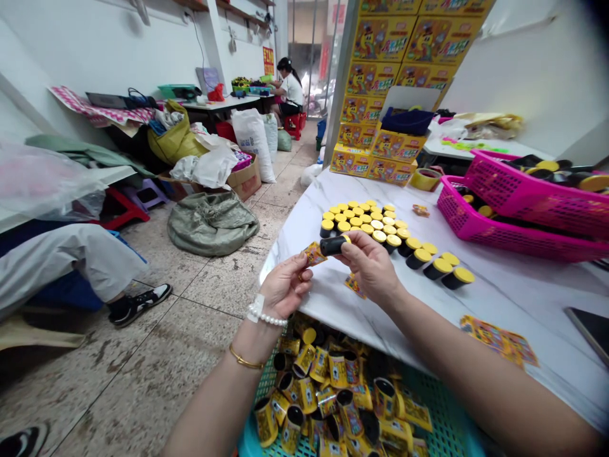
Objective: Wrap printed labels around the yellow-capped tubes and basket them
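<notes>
My right hand (pixel 368 263) grips a small black tube with a yellow cap (pixel 333 245), held sideways above the near edge of the white marble table (pixel 504 292). My left hand (pixel 284 289), wearing a pearl bracelet and a gold bangle, pinches a yellow printed sticker (pixel 314 253) against the tube's left end. Behind my hands, several black tubes with yellow caps (pixel 368 221) stand upright in a cluster, with a row of them (pixel 435 263) trailing to the right. Below my wrists a teal basket (pixel 442 425) holds several tubes wrapped in yellow labels (pixel 333 393).
Pink baskets (pixel 504 209) with more tubes sit at the table's right. A sticker sheet (pixel 499 339) and a dark phone (pixel 592 327) lie near the right edge. Yellow cartons (pixel 390 76) are stacked behind. A seated person's leg (pixel 71 260) is at left; another person (pixel 289 89) sits far back.
</notes>
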Motion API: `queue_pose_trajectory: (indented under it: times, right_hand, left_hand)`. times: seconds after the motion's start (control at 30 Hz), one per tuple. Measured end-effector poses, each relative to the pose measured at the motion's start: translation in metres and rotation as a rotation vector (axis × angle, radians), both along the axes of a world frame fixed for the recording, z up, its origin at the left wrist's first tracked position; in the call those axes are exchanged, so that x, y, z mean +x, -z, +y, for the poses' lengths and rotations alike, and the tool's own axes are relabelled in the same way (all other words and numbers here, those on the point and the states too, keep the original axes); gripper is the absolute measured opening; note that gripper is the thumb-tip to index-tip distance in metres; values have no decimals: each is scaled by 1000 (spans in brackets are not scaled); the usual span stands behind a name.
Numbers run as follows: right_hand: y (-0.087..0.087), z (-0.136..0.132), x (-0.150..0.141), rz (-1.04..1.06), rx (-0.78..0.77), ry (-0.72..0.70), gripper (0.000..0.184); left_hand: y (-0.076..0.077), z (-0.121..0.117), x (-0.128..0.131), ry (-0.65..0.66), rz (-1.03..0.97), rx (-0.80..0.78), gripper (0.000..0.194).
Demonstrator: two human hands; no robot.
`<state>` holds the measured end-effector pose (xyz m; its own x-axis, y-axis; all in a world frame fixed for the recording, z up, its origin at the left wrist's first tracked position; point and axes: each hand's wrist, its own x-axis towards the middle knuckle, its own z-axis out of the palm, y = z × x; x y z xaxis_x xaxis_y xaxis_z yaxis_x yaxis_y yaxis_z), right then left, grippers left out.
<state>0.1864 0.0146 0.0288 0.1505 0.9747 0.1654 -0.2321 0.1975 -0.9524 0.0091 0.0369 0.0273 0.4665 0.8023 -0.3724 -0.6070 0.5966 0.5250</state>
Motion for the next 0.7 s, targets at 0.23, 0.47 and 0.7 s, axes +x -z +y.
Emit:
queue_pose_trajectory:
  times: [0.23, 0.47, 0.7]
  right_hand:
    - [-3, -4, -3, -150, 54, -6, 32]
    - [-5, -7, -6, -201, 109, -1, 30]
    - [-5, -6, -6, -194, 24, -18, 28]
  left_hand:
    - [2, 1, -1, 9, -17, 16, 6]
    - [6, 0, -1, 39, 9, 62, 11]
    - [8, 0, -2, 32, 4, 98, 18]
